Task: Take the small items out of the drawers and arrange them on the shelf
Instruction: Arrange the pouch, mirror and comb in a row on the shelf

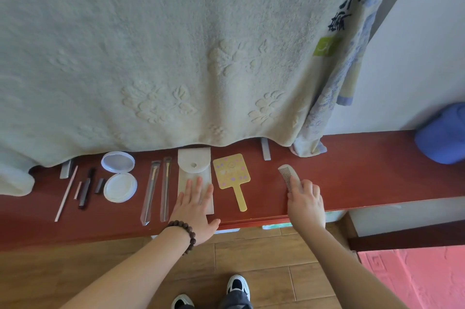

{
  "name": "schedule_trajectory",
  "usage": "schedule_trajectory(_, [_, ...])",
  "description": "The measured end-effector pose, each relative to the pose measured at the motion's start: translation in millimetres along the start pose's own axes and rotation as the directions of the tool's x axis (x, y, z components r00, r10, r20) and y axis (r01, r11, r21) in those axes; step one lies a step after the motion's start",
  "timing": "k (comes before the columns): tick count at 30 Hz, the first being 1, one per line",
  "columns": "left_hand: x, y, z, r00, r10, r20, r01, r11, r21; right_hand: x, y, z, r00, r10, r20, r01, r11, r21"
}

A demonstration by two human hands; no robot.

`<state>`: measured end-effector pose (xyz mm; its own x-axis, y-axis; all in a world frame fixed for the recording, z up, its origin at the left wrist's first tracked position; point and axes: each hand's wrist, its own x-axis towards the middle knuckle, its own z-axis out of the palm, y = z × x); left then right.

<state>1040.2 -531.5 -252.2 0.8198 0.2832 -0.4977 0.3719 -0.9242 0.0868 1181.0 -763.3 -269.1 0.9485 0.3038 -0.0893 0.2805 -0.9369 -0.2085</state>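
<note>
Comb [286, 178]: our right hand [305, 201] pinches its lower end near the shelf's [364, 170] front edge; our left hand [195, 210] rests flat, fingers relaxed, on the white pouch [193, 170].

The person is wearing a bracelet [185, 233] of dark brown round beads on the left wrist, and both forearms are showing bare, with no sleeves. Below, they are wearing black-and-white sneakers [237, 286] and dark grey trousers [235, 301].
</note>
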Motion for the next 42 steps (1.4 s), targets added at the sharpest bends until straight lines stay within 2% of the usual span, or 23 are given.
schedule_trajectory(6, [0, -5, 1, 1.000, 0.023, -0.008, -0.023, 1.000, -0.008, -7, -38, 9, 0.982, -0.170, 0.084, 0.172, 0.985, -0.008])
schedule_trajectory(9, [1, -8, 0, 0.999, 0.037, 0.004, -0.037, 0.999, -0.016, -8, -41, 6, 0.985, -0.149, 0.090, 0.150, 0.989, -0.004])
schedule_trajectory(14, [1, -11, -2, 0.999, 0.051, 0.020, -0.050, 0.998, -0.037, -13, -38, 9, 0.950, -0.213, 0.228, 0.232, 0.971, -0.058])
schedule_trajectory(18, [1, -11, -4, 0.998, 0.060, 0.026, -0.059, 0.997, -0.056, -1, -46, 5, 0.957, -0.184, 0.226, 0.208, 0.974, -0.087])
schedule_trajectory(20, [1, -12, -5, 0.997, 0.067, 0.029, -0.065, 0.996, -0.067, 3, -56, 3, 0.954, -0.221, 0.202, 0.240, 0.968, -0.078])
schedule_trajectory(23, [0, -15, -7, 0.996, 0.083, 0.037, -0.080, 0.994, -0.078, 3, -76, 5, 0.880, -0.409, 0.242, 0.439, 0.894, -0.089])
schedule_trajectory(25, [1, -17, -9, 0.994, 0.096, 0.049, -0.092, 0.993, -0.078, 5, -87, 10, 0.824, -0.468, 0.319, 0.524, 0.844, -0.114])
schedule_trajectory(28, [1, -19, -12, 0.993, 0.104, 0.062, -0.098, 0.990, -0.097, 10, -94, 15, 0.820, -0.425, 0.383, 0.506, 0.851, -0.141])
schedule_trajectory(34, [1, -17, -8, 0.993, 0.103, 0.061, -0.095, 0.987, -0.130, 0, -104, 22, 0.877, -0.344, 0.337, 0.398, 0.911, -0.105])
schedule_trajectory(36, [-3, -19, -12, 0.993, 0.115, -0.001, -0.112, 0.967, -0.229, -1, -106, 21, 0.886, -0.316, 0.340, 0.365, 0.927, -0.088])
schedule_trajectory(38, [-13, -26, -13, 0.984, 0.079, -0.161, -0.121, 0.954, -0.275, -3, -111, 18, 0.899, -0.295, 0.323, 0.337, 0.938, -0.080])
schedule_trajectory(40, [-27, -39, -8, 0.940, -0.026, -0.340, -0.061, 0.969, -0.241, -11, -123, 14, 0.905, -0.323, 0.278, 0.347, 0.937, -0.043])
schedule_trajectory(42, [-41, -54, 4, 0.896, -0.115, -0.429, 0.043, 0.984, -0.173, -25, -144, 13, 0.861, -0.435, 0.265, 0.455, 0.891, -0.015])
